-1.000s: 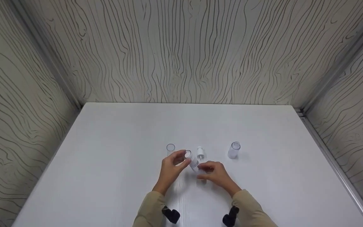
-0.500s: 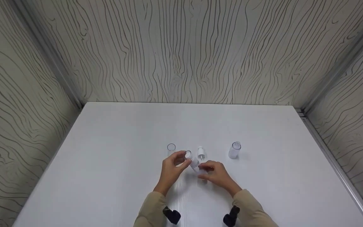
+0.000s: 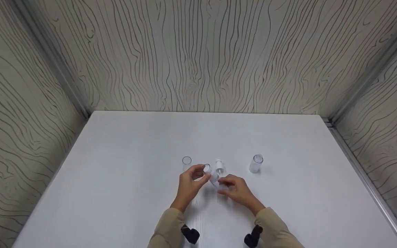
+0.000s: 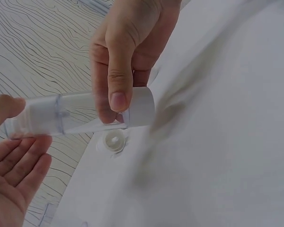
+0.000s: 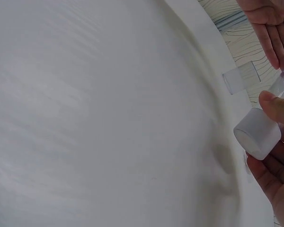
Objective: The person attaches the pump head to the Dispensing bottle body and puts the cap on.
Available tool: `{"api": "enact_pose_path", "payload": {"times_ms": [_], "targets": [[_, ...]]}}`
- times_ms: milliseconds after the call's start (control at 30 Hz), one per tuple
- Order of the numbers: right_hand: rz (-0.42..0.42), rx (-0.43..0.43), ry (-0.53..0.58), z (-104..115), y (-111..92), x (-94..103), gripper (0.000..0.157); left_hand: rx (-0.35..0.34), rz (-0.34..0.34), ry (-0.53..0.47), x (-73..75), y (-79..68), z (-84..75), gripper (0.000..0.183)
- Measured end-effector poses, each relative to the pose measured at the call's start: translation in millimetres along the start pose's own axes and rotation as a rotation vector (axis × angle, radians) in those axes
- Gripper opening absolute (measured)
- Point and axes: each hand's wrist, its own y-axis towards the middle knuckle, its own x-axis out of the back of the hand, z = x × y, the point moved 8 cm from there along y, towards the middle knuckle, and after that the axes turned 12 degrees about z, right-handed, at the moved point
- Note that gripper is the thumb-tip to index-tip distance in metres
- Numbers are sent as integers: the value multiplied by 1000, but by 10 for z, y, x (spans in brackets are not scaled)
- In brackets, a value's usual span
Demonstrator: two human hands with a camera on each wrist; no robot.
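A clear cylindrical bottle [image 3: 215,178] is held slanted between both hands above the table. The left hand [image 3: 189,184] pinches its upper end between thumb and fingers; white shows inside the clear wall there in the left wrist view. The right hand [image 3: 238,190] grips the lower part, close to an opaque white base [image 5: 258,133]. A white pump head [image 3: 219,166] sits on the table just beyond the hands. Behind the left hand stands a clear open tube [image 3: 186,161], its lower part partly hidden.
Another clear bottle [image 3: 256,164] stands on the white table [image 3: 133,165] to the right of the hands. Wood-grain patterned panels [image 3: 198,55] enclose the table at the back and sides. Dark wrist cameras sit at both sleeves.
The left hand has shifted slightly right, toward the right hand, with the bottle's upper end. The right hand has barely moved. The things on the table stay in place.
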Motion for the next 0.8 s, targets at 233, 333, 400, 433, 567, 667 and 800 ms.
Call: {"api": "enact_pose_path", "payload": {"times_ms": [233, 333, 400, 433, 567, 667, 800], "targets": [[-19, 37, -20, 39, -1, 1, 31, 24, 21, 42, 7, 26, -12, 36], [-21, 41, -9, 61, 6, 8, 30, 16, 27, 53, 18, 36, -25, 36], [-20, 41, 3, 67, 11, 11, 30, 17, 31, 43, 18, 41, -28, 36], [-23, 42, 7, 67, 8, 15, 30, 18, 35, 41, 14, 41, -30, 36], [-29, 34, -2, 51, -1, 24, 30, 10, 55, 51, -4, 56, -61, 36], [-34, 27, -25, 32, -2, 33, 29, -15, 77, 50, -19, 78, -112, 39], [-43, 0, -18, -7, 7, 54, 28, -34, 103, 25, -36, 96, -161, 43]]}}
